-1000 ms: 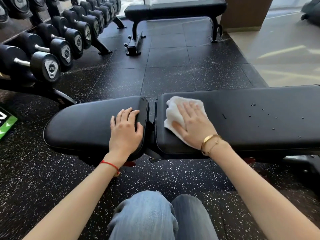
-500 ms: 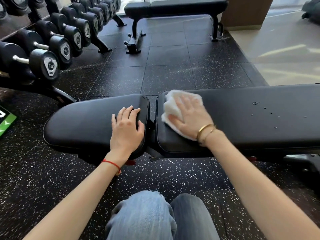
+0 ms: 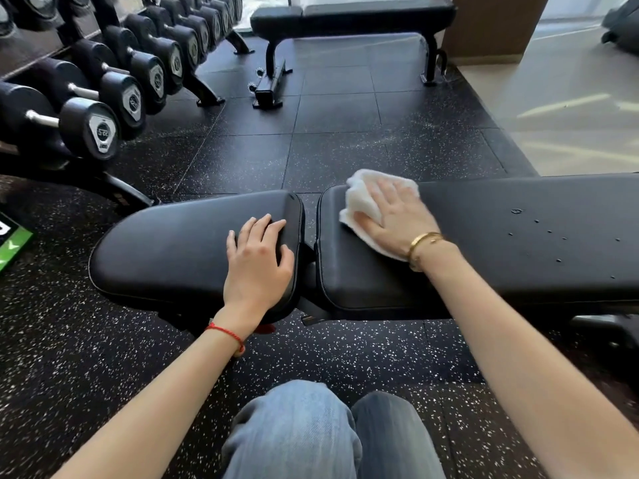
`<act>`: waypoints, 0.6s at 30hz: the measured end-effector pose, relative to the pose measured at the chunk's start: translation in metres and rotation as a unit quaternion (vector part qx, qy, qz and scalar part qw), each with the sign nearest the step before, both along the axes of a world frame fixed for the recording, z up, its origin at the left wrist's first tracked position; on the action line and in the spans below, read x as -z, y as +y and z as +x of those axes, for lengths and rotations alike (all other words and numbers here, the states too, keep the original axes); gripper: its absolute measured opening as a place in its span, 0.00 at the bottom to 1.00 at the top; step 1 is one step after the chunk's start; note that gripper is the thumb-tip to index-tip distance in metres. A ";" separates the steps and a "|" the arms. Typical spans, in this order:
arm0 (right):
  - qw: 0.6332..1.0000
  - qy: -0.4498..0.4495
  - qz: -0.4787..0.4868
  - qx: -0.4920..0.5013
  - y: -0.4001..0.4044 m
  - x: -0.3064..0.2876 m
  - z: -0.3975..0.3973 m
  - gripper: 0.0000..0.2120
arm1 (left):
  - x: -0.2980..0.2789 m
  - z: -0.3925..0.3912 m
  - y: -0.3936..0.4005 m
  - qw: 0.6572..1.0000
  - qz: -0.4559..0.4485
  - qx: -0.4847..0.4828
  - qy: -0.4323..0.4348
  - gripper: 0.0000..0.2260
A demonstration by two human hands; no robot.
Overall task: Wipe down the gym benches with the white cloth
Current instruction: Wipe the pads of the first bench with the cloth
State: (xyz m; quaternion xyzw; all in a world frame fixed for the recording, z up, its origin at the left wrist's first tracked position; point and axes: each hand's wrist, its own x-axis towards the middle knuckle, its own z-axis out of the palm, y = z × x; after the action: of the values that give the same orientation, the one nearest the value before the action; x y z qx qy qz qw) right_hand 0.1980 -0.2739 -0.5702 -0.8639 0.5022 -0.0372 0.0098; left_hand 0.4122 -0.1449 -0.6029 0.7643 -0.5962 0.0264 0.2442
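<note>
One view, head camera. Right hand (image 3: 397,219) lies flat, fingers straight, pressing the white cloth (image 3: 363,205) onto the near bench's long pad (image 3: 501,243) at its left end. Left hand (image 3: 257,264) rests open on the seat pad (image 3: 173,243), holding nothing. Droplets (image 3: 539,229) sit well to the right of the cloth hand, along the pad's long axis — likely the next sweep runs that way, right hand nearer. Second bench (image 3: 352,12) stands beyond — seemingly untouched.
</note>
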 end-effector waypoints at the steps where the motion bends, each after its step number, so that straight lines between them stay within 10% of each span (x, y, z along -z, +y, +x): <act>1: 1.000 0.004 -0.009 -0.030 0.007 0.001 0.012 0.34 | 0.000 0.000 0.000 1.000 -0.002 0.000 -0.002 0.24; 18: 0.994 -0.052 -0.002 -0.097 -0.005 0.015 -0.039 0.35 | 0.002 0.003 -0.001 1.000 -0.005 -0.001 -0.010 0.22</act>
State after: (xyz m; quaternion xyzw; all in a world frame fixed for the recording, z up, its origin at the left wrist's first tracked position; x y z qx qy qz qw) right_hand 0.1591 -0.2791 -0.5853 -0.9055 0.4147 -0.0820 0.0377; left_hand 0.4152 -0.1463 -0.6048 0.7635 -0.5976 0.0379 0.2420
